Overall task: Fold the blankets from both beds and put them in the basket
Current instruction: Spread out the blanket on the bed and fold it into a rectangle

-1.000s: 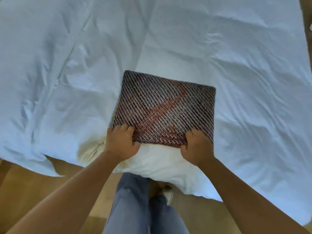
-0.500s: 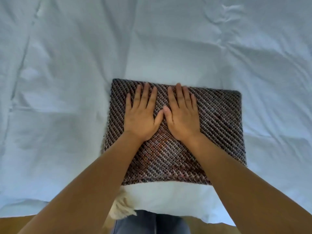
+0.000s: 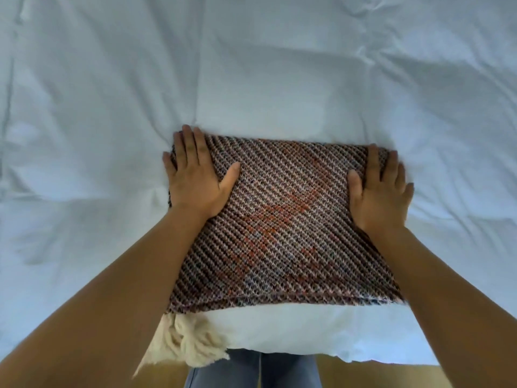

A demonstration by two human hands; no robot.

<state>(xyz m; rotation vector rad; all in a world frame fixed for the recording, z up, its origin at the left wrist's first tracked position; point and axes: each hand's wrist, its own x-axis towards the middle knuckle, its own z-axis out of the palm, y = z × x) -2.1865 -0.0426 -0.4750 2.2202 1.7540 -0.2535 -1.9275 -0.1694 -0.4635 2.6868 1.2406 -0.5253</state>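
On the bed (image 3: 112,107), blanket (image 3: 279,219), corners hidden under left hand (image 3: 195,180), right hand (image 3: 377,197)

On my feed, nearly the whole view is a white bed cover (image 3: 112,107), pale with a faint blue cast. I see it rumpled all over. One long straight fold line (image 3: 199,65) runs from the top of the view down toward the middle. A tighter cluster of wrinkles (image 3: 363,37) sits in the upper right, and softer creases fan out along the left side and the far right. The cover's near edge (image 3: 279,343) hangs toward me, brighter white than the rest and uneven along its hem. Below that hem I see a strip of light brown wooden floor (image 3: 363,379) at the bottom of the view.
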